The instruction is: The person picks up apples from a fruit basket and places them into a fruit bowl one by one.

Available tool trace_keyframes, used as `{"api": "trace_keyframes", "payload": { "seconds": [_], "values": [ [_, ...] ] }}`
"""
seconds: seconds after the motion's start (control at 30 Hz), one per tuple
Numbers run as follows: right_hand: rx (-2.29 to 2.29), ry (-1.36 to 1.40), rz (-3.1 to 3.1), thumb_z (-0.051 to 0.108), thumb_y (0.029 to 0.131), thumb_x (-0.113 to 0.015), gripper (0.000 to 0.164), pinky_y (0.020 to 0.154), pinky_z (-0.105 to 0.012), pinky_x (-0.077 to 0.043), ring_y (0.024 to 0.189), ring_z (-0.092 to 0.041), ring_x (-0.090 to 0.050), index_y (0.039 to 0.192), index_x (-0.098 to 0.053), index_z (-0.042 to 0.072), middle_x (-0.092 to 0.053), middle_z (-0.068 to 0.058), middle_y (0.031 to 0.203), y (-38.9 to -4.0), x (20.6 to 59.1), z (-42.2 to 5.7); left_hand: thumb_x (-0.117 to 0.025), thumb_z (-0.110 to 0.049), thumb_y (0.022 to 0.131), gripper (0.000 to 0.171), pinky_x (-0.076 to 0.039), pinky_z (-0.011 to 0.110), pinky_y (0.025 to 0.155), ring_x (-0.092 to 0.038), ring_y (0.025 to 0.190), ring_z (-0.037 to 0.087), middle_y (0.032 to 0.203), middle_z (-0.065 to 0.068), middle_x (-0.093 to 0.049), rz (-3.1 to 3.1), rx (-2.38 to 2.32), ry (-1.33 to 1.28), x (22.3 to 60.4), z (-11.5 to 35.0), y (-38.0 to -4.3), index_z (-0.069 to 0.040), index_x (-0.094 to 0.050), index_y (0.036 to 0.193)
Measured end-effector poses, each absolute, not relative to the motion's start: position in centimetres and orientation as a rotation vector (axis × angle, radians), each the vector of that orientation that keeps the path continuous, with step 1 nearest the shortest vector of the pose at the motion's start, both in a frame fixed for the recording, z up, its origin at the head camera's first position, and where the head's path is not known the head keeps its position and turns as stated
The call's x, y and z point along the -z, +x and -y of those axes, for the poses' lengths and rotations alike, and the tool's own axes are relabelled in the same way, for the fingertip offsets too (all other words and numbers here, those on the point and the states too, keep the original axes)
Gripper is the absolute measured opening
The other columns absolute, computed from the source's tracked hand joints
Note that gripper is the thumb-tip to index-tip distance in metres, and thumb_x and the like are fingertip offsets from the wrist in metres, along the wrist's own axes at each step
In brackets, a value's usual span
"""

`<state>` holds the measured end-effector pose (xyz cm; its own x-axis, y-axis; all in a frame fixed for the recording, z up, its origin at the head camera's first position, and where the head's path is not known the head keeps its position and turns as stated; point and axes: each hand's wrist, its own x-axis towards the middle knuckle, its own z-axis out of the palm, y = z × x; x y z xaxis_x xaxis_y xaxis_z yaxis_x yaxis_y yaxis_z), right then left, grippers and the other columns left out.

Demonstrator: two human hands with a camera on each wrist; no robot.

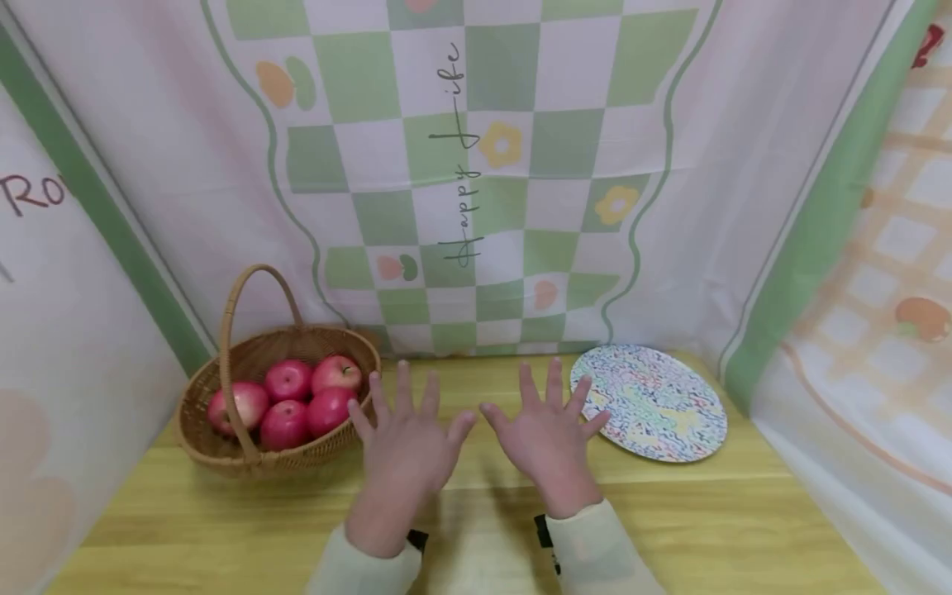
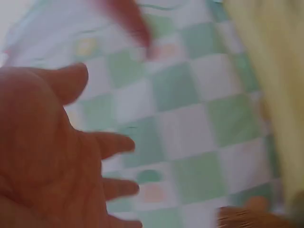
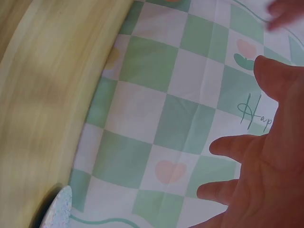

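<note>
My left hand (image 1: pixel 412 450) hovers over the wooden table with its fingers spread, beside the right end of a wicker basket (image 1: pixel 201 446). Several red apples (image 1: pixel 288 381) lie inside that basket under its arched handle. To the right, my right hand (image 1: pixel 546 442) is likewise spread and holds nothing, its little finger overlapping the edge of a speckled multicoloured round plate (image 1: pixel 662 405) in the head view. Both palms show in the wrist views, the left hand (image 2: pixel 42 156) and the right hand (image 3: pixel 266 156) each with bare fingers.
The light wooden table (image 1: pixel 476 487) runs back to a green-and-white checkered cloth (image 1: pixel 506 66) hung behind it. More cloth hangs at the sides, with a green band (image 1: pixel 811 264) on the right. Pale sleeves (image 1: pixel 598 549) cover the forearms.
</note>
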<state>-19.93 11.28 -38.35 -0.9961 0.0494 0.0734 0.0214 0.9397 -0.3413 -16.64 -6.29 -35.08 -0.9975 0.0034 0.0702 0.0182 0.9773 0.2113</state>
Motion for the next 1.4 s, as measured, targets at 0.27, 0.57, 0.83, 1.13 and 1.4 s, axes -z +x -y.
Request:
{"api": "trace_keyframes", "payload": {
  "seconds": [0.27, 0.57, 0.83, 1.13, 1.4],
  "values": [
    [-0.526, -0.048, 3.020, 0.088, 0.081, -0.017, 0.102, 0.091, -0.082, 0.016, 0.134, -0.053, 0.029, 0.162, -0.010, 0.025, 0.014, -0.018, 0.162, -20.0, 37.5, -12.2, -0.031, -0.077, 0.090, 0.096, 0.019, 0.066, 0.104, 0.025, 0.142, 0.039, 0.163, 0.011, 0.019, 2.711, 0.427, -0.056, 30.0, 13.0, -13.0, -0.024, 0.007, 0.161],
    [-0.570, -0.033, 3.014, 0.089, 0.081, -0.019, 0.104, 0.092, -0.083, 0.012, 0.134, -0.052, 0.030, 0.162, -0.009, 0.024, 0.016, -0.018, 0.162, -19.8, 37.2, -12.9, -0.048, -0.069, 0.091, 0.112, 0.007, 0.081, 0.096, 0.033, 0.135, 0.051, 0.153, 0.020, 0.038, 2.711, 0.758, 0.317, 31.6, 24.0, -12.6, -0.013, 0.025, 0.153],
    [-0.564, -0.027, 3.016, 0.089, 0.081, -0.018, 0.104, 0.092, -0.083, 0.014, 0.136, -0.054, 0.026, 0.162, -0.009, 0.025, 0.013, -0.019, 0.163, -19.9, 37.2, -12.6, -0.057, -0.064, 0.089, 0.120, -0.012, 0.076, 0.102, 0.029, 0.134, 0.053, 0.144, 0.022, 0.049, 2.664, 1.340, 0.552, 35.3, 27.0, -14.4, -0.016, 0.037, 0.146],
    [-0.576, -0.026, 3.023, 0.086, 0.083, -0.022, 0.102, 0.093, -0.083, 0.012, 0.137, -0.055, 0.021, 0.162, -0.015, 0.022, 0.009, -0.019, 0.163, -19.7, 37.3, -12.4, -0.062, -0.062, 0.088, 0.112, -0.020, 0.072, 0.105, -0.005, 0.135, 0.065, 0.151, 0.024, 0.039, 2.591, 1.331, 0.616, 38.8, 26.4, -15.7, 0.004, -0.003, 0.157],
    [-0.589, -0.003, 3.044, 0.082, 0.087, -0.029, 0.097, 0.092, -0.083, 0.012, 0.138, -0.058, 0.015, 0.162, -0.013, 0.022, 0.010, -0.018, 0.163, -19.4, 37.2, -12.1, -0.075, -0.040, 0.087, 0.109, -0.019, 0.072, 0.105, -0.003, 0.138, 0.061, 0.157, 0.022, 0.029, 2.553, 1.308, 0.546, 40.3, 26.7, -15.7, 0.002, -0.004, 0.157]
  ]
}}
